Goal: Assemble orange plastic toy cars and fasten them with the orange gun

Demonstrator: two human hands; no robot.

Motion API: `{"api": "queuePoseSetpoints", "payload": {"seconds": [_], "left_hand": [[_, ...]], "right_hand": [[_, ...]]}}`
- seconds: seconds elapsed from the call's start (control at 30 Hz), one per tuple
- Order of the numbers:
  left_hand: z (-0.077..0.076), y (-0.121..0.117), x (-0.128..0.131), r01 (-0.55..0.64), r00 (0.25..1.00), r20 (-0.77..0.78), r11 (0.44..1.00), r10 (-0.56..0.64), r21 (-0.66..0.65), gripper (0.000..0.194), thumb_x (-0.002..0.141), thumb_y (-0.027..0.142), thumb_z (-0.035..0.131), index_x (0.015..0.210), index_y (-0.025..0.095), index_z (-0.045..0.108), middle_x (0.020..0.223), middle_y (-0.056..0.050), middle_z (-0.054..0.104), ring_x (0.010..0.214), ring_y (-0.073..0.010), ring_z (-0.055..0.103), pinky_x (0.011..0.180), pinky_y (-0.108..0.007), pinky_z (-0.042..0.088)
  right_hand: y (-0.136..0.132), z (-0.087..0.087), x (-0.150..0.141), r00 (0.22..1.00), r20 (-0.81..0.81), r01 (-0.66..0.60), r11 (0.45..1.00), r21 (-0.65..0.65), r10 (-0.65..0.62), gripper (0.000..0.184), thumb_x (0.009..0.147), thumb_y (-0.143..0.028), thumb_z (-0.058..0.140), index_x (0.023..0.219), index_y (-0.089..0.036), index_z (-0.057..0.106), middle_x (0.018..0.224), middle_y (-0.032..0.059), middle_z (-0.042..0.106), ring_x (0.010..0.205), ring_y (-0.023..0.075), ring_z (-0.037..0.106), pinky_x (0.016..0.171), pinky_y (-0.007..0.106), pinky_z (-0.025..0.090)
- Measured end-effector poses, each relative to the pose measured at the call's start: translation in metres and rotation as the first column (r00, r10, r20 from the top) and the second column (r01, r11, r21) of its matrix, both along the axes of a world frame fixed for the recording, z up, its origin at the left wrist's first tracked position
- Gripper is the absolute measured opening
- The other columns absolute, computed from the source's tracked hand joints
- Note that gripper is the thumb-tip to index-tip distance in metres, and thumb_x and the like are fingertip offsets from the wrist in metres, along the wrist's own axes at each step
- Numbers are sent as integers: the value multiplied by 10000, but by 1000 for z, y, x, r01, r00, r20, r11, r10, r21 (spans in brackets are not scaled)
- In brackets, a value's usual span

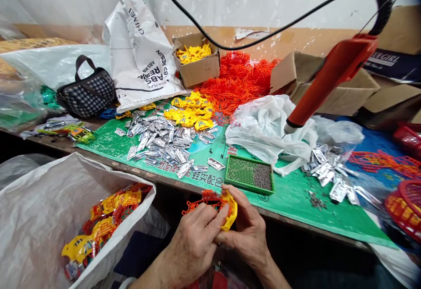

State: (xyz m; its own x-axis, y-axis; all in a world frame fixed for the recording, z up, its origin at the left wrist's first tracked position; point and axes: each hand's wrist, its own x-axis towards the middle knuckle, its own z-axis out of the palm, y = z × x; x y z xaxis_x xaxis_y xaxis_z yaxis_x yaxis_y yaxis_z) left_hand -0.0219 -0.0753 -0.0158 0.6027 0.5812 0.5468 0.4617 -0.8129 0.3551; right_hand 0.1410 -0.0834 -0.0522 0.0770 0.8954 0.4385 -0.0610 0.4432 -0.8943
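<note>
Just off the table's front edge, both hands are closed around a toy car piece. My right hand [250, 232] grips its yellow body shell [233, 212] between thumb and fingers. My left hand [194, 236] presses its fingers onto the orange-red plastic frame [192, 206] lying against the shell; the fingers cover part of the join. Close beyond the hands is a green perforated tray [237, 174] with small dark screws [262, 177] at its right end. Further left lie a heap of silvery plates [164, 144] and several yellow shells [192, 109].
An orange electric screwdriver [329, 83] hangs tip-down at the right over a crumpled white bag [263, 122]. Orange frames [237, 80] are piled by the wall beside a cardboard box [201, 70]. A white sack [36, 205] of toy cars stands open at lower left.
</note>
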Motion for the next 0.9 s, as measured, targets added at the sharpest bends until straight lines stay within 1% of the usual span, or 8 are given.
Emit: {"api": "queuePoseSetpoints", "payload": {"seconds": [0.47, 0.63, 0.7, 0.73, 0.77, 0.83, 0.87, 0.9], "left_hand": [[9, 2, -2, -24, 998, -49, 993, 29, 113, 539, 986, 239, 418, 1497, 91, 336, 739, -45, 615, 634, -197, 577, 579, -302, 529], [15, 1, 0, -17, 994, 108, 1000, 15, 21, 227, 951, 200, 481, 1042, 110, 668, 682, -44, 602, 610, -172, 544, 531, -258, 458], [17, 1, -1, 23, 976, 216, 984, 16, -176, 196, 910, 142, 501, 824, 137, 677, 668, -33, 581, 617, -153, 531, 544, -241, 432], [18, 1, -3, 60, 964, 264, 934, 38, -352, 195, 892, 129, 515, 775, 139, 671, 689, -33, 586, 642, -147, 540, 569, -236, 435], [18, 2, -4, 107, 948, 306, 821, 86, -560, 178, 881, 135, 533, 775, 136, 675, 727, -34, 602, 667, -142, 551, 591, -233, 441], [16, 5, -7, 231, 902, 352, 409, 250, -883, 141, 880, 205, 583, 855, 129, 698, 793, -34, 629, 671, -127, 558, 600, -224, 450], [14, 6, -7, 305, 863, 357, 196, 357, -932, 164, 883, 255, 603, 892, 126, 704, 784, -29, 632, 630, -110, 545, 578, -215, 447], [11, 8, -8, 380, 818, 358, 46, 450, -924, 207, 882, 304, 621, 913, 119, 708, 758, -24, 632, 589, -96, 530, 558, -209, 443]], "right_hand": [[-3, 8, -2, 990, 127, 51, 998, 48, -57, 819, 647, -360, 879, 1392, -340, 539, 1324, 63, 660, 1232, 282, 603, 1082, 411, 456], [-1, 18, 8, 981, 188, -56, 998, -1, 55, 769, 731, -383, 817, 1429, -319, 501, 1384, 74, 616, 1271, 284, 573, 1077, 409, 464], [3, 23, 15, 966, 211, -143, 989, -49, 150, 635, 825, -373, 731, 1419, -317, 515, 1382, 68, 620, 1251, 259, 592, 1065, 392, 473], [5, 26, 17, 960, 214, -165, 983, -82, 179, 552, 868, -359, 683, 1399, -317, 540, 1355, 64, 642, 1214, 245, 619, 1043, 381, 490], [7, 28, 19, 959, 212, -167, 978, -123, 191, 476, 896, -349, 644, 1366, -315, 576, 1316, 61, 669, 1167, 234, 647, 1015, 372, 510], [11, 30, 19, 967, 192, -125, 967, -222, 169, 388, 904, -364, 627, 1286, -299, 653, 1238, 60, 713, 1086, 230, 684, 963, 366, 539], [12, 31, 17, 973, 174, -100, 955, -278, 152, 372, 891, -383, 639, 1248, -285, 684, 1205, 62, 728, 1057, 235, 693, 942, 369, 548], [13, 31, 15, 979, 149, -83, 939, -333, 140, 368, 880, -404, 649, 1217, -269, 706, 1176, 66, 739, 1033, 241, 699, 925, 373, 555]]}}
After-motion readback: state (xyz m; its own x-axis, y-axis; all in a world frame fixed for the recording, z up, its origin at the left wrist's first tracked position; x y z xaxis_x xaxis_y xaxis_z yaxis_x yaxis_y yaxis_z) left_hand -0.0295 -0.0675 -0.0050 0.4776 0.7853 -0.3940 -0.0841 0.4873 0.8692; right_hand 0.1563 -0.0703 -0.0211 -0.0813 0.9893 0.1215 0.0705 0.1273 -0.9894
